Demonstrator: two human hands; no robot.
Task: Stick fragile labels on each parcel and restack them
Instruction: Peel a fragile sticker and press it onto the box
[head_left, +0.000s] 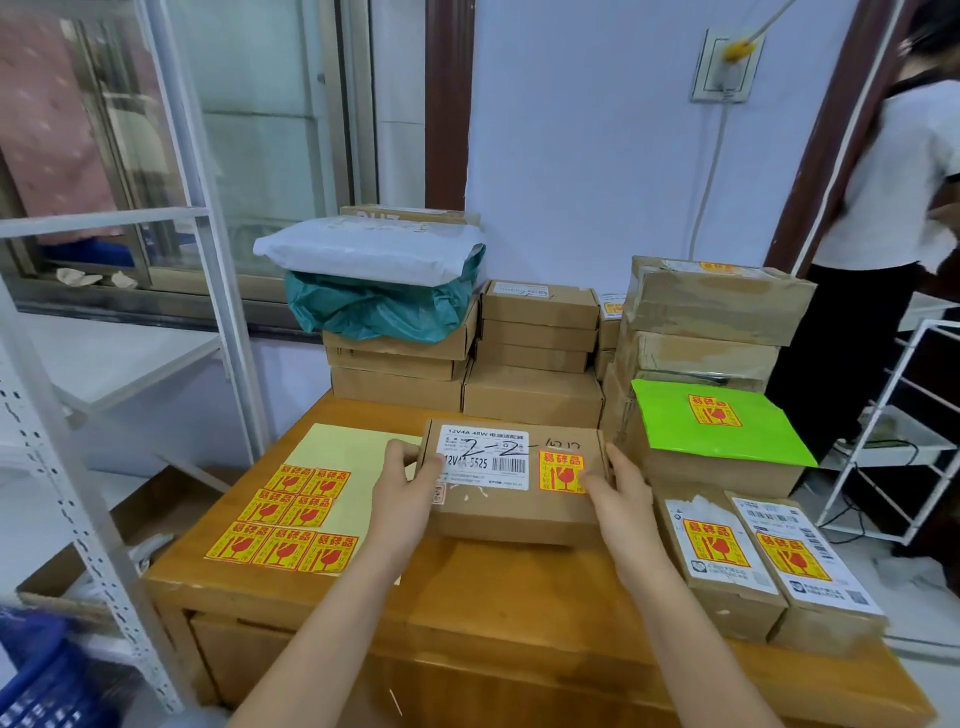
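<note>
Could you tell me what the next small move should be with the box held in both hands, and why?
Probably lift the box and carry it right, onto the green parcel or beside the two labelled boxes. It already bears a fragile label, the left hand and right hand grip its ends, and labelled parcels sit on that side.

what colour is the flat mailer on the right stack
Bright green flat mailer, yellow-and-red fragile sticker on top; head view.

Bright even daylight from window (234, 104), soft shadows, wide-angle bending at edges, slight blur
</note>
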